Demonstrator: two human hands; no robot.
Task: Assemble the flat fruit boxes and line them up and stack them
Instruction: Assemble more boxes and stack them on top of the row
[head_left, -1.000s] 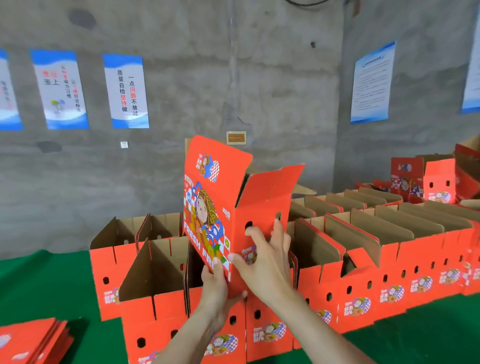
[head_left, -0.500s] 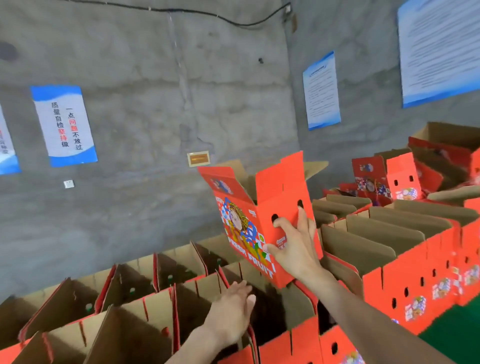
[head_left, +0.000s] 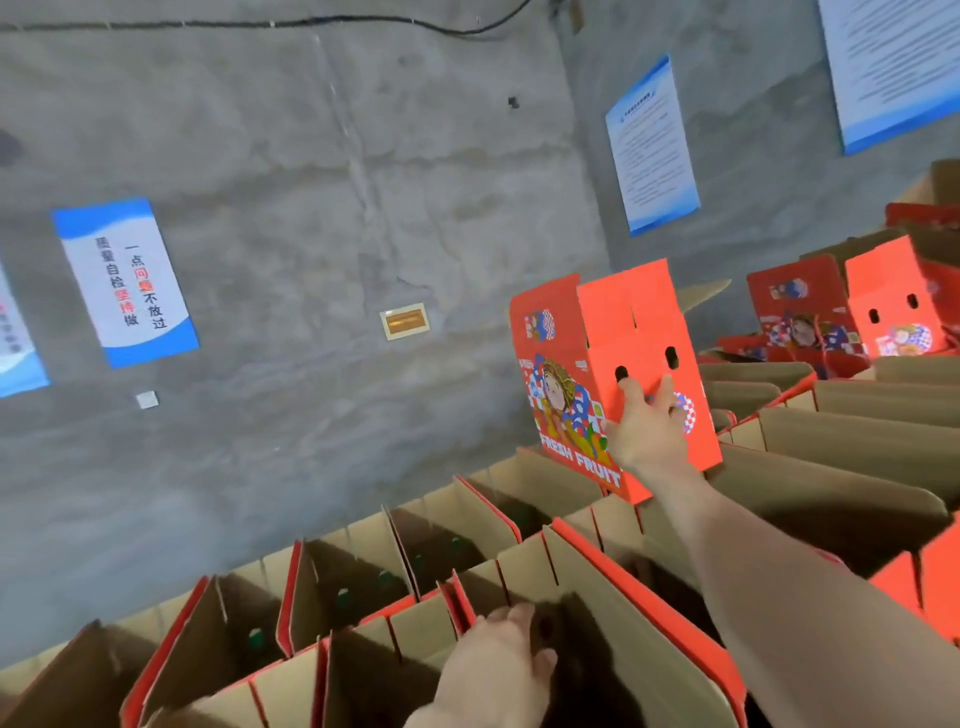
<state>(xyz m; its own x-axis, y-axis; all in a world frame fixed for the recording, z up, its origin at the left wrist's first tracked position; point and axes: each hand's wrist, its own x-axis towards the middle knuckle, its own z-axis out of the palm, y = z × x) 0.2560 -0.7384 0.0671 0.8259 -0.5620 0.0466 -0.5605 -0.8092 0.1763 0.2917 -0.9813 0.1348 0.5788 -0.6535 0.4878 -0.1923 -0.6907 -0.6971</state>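
Rows of assembled boxes (head_left: 467, 519) stood open-topped across the lower frame, with more stacked boxes (head_left: 893, 306) at upper right, while the right hand (head_left: 649, 431) gripped one erected box (head_left: 597, 353) aloft right of centre, not yet placed, and the left hand (head_left: 498, 670) lay loose-fingered on a flap (head_left: 530, 577) at the bottom.

We see a red-orange fruit box (head_left: 636, 322) printed with a cartoon figure, blue-and-white checks and white FRESH FRUIT lettering, our rows of boxes (head_left: 857, 441) brown inside with red edges, grey wall (head_left: 311, 156), white posters (head_left: 124, 280) banded blue
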